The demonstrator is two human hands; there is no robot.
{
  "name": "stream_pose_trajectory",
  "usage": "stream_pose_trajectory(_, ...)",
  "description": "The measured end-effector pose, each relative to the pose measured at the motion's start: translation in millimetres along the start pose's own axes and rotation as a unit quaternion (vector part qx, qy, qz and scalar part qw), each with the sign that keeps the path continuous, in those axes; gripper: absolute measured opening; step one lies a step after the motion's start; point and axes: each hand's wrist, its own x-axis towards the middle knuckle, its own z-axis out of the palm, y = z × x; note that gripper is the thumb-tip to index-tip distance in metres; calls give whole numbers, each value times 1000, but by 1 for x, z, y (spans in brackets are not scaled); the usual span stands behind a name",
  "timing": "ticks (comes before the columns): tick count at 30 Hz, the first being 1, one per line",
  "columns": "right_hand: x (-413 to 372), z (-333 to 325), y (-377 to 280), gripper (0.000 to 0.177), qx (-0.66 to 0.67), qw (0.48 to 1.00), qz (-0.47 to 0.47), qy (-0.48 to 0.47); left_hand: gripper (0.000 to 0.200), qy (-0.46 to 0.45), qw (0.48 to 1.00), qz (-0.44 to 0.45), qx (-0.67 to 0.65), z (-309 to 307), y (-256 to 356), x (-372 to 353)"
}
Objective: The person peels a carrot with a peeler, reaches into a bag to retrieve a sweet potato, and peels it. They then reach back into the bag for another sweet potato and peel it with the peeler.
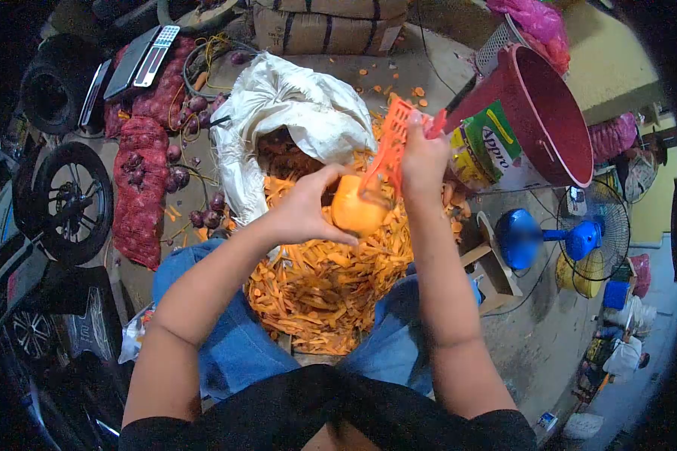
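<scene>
My left hand [302, 207] is wrapped round a thick, peeled-looking carrot [353, 212], its end pointing toward me. An orange plastic peeler [390, 144] is gripped in my right hand [424, 161], its blade end right at the carrot's upper right side. Both hands are above a large heap of orange peelings [323, 293] spread between my knees. Behind the heap lies a crumpled white woven sack [308, 94], its mouth facing me and its inside dark.
A big red bucket [534, 113] leans at the right, near a blue fan [519, 239] and a cardboard box [496, 282]. Red net bags of onions [139, 192], a scale [143, 64] and a motorcycle wheel [74, 203] are at left. Bundled sacks [323, 31] stand at the back.
</scene>
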Motion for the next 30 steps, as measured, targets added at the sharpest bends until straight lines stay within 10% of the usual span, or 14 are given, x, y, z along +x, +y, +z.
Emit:
stream_pose_trajectory(3, 24, -11, 30, 29, -65, 995, -51, 51, 70, -68, 995, 5, -76, 6, 0, -4)
stream_pose_trajectory(7, 19, -14, 7, 29, 27, 993, 109, 42, 73, -22, 996, -29, -77, 3, -1, 1)
stream_pose_trajectory(11, -3, 5, 5, 30, 32, 995, -94, -8, 74, -21, 999, -30, -26, 2, -4, 4)
stream_pose_trajectory(14, 5, -1, 8, 32, -24, 993, 118, -2, 74, -18, 993, -54, -108, 2, -5, 6)
stream_pose_trajectory(27, 29, -4, 71, 31, -75, 990, 120, 1, 74, -30, 995, -69, -67, 6, -7, 5)
stream_pose_trajectory(30, 58, -23, 116, 28, 170, 952, 207, 150, 74, -158, 975, -14, -156, 3, 18, -14)
